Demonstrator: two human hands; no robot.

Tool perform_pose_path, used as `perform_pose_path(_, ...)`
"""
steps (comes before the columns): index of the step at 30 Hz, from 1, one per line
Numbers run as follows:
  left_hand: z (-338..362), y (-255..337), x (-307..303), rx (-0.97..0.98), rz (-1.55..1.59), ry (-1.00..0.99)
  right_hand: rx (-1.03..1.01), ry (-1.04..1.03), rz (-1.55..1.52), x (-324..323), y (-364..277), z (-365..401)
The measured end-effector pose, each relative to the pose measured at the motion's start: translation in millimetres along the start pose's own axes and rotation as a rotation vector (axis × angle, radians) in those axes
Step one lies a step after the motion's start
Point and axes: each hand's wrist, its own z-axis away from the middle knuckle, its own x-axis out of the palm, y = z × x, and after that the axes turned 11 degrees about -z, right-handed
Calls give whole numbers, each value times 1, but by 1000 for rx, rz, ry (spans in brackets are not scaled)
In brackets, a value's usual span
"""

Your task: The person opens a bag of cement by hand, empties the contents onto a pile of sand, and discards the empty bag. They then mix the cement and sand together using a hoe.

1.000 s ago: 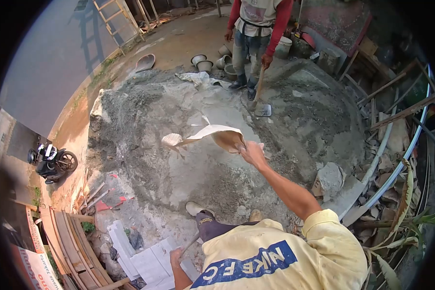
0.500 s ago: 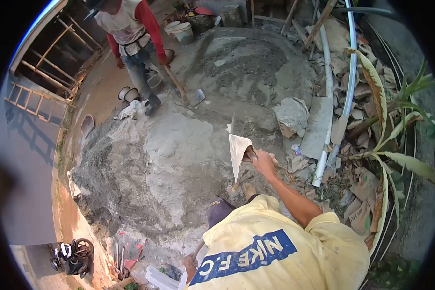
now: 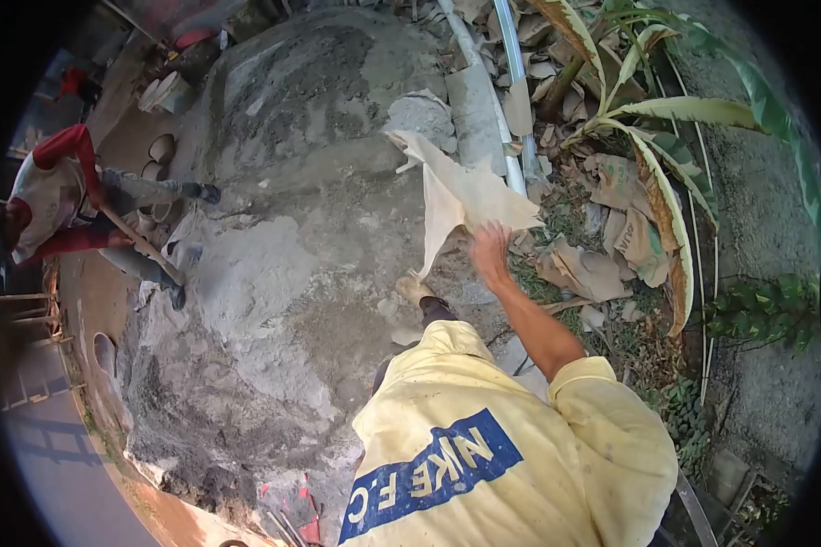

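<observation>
A pale, torn sheet of paper or sacking (image 3: 461, 191) is spread out above the grey ground in front of me. Its lower right edge meets the fingertips of my right hand (image 3: 492, 250). The fingers look loosely apart, somewhat blurred, and the sheet is not bunched in them. One corner of it hangs down near my shoe (image 3: 414, 289). To the left lies a broad mound of grey sand with lighter powder (image 3: 255, 273). My left hand is out of view.
At the left, a person in red sleeves (image 3: 59, 187) bends over a long-handled tool (image 3: 137, 239). Buckets (image 3: 169, 94) stand behind. Wet grey mix (image 3: 310, 87) covers the far ground. Pipes (image 3: 511, 55), torn sacks (image 3: 584, 269) and a large-leaved plant (image 3: 602, 118) line the right.
The view has turned to the right. The sheet has spread wider and my right hand no longer grips it bunched. My left hand has left the view. The other person bends lower.
</observation>
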Motion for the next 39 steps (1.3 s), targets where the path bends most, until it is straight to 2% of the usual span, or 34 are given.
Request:
perform_pose_path(1,-1,2,-3,11,-11,-10,9,1,8,-8,8,5)
perform_pose_path(3,0,0,-7,35,-28,-17,124,246,121,-21,23,9)
perform_pose_path(4,2,1,-8,48,-30,-11,199,234,169,-28,33,12)
perform_pose_path(5,5,0,-7,80,-72,3,227,310,104,-36,41,12)
perform_pose_path(9,58,20,1,290,-665,190,473,383,194,-84,65,9)
perform_pose_path(10,76,33,8,257,-695,223,531,421,236,-85,107,12)
perform_pose_path(11,-23,-35,15,8,162,-138,561,457,257,-100,115,11)
perform_pose_path(12,20,3,21,-187,372,-80,597,358,467,-120,120,11)
perform_pose_path(13,18,-11,14,208,5,-199,667,296,472,-138,129,14)
perform_pose_path(14,-104,-103,35,377,-18,-411,829,273,418,-147,176,18)
perform_pose_path(15,-129,-138,43,231,196,-388,1006,92,488,-161,175,18)
perform_pose_path(16,-122,-129,42,230,218,-375,1183,-77,557,-176,169,11)
perform_pose_path(17,-116,-117,41,218,52,-321,1171,-75,556,-169,197,16)
perform_pose_path(18,-106,-95,41,209,-128,-278,1203,-33,341,-159,241,26)
perform_pose_path(19,-87,-61,48,-204,281,-355,1235,24,128,-162,269,38)
perform_pose_path(20,-60,-39,42,-192,247,-384,1229,110,161,-150,224,44)
perform_pose_path(21,-37,-21,40,296,-401,-200,1219,197,192,-141,153,46)
perform_pose_path(22,-26,-12,41,796,-1020,23,1114,190,157,-122,118,54)
perform_pose_path(23,-27,-12,40,898,-956,11,1044,58,58,-94,138,70)
perform_pose_path(24,-29,-11,41,915,-965,-1,1116,-231,36,-62,152,78)
perform_pose_path(25,-21,-1,39,905,-930,-25,1126,-306,130,6,213,110)
perform_pose_path(26,-17,5,39,891,-894,-44,580,-618,378,58,264,129)
perform_pose_path(27,-20,3,38,781,-723,-135,909,-493,107,40,169,109)
perform_pose_path(29,-35,-4,43,515,-429,-249,639,-749,-92,32,92,77)
perform_pose_path(31,-53,-4,57,190,-29,-344,377,-774,-147,40,63,50)
perform_pose_path(33,-62,-6,66,48,204,-375,359,-730,-213,52,54,21)
perform_pose_path(36,-72,1,80,-29,412,-401,347,-671,-293,48,34,-34)
perform_pose_path(38,-46,19,82,-65,347,-286,461,-679,-307,59,46,-58)
perform_pose_path(39,-36,27,84,-75,315,-235,583,-727,-410,69,63,-68)
